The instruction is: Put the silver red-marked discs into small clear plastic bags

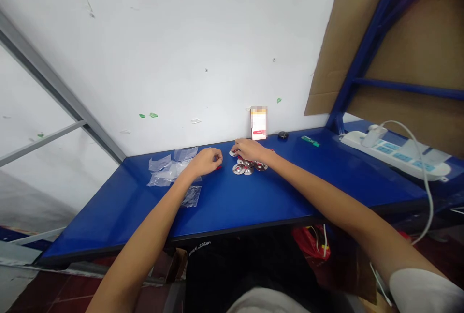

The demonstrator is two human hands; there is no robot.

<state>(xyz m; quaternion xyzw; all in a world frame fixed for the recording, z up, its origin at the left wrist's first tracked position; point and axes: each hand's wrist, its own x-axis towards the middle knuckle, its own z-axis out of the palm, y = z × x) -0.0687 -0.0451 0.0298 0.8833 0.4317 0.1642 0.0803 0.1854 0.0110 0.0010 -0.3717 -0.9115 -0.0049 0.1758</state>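
Observation:
My left hand (208, 160) is over the blue table with its fingers curled together. A bit of red shows beside its fingertips; what it holds, if anything, is too small to make out. At the far edge of a small pile of shiny domed metal discs (239, 169) with red parts, like finger cymbals, is my right hand (250, 149). Its fingers are bent down onto one metal disc (232, 154), and the hand hides part of the pile. Clear plastic bags (161, 175) lie spread to the left, partly behind my left hand and forearm.
A phone-like panel with a bright front (258, 123) leans on the white wall. Right of it are a round black object (283, 135) and a green strip (310, 141). A white power strip (395, 155) with a plugged-in cable sits near a blue metal frame (362, 61).

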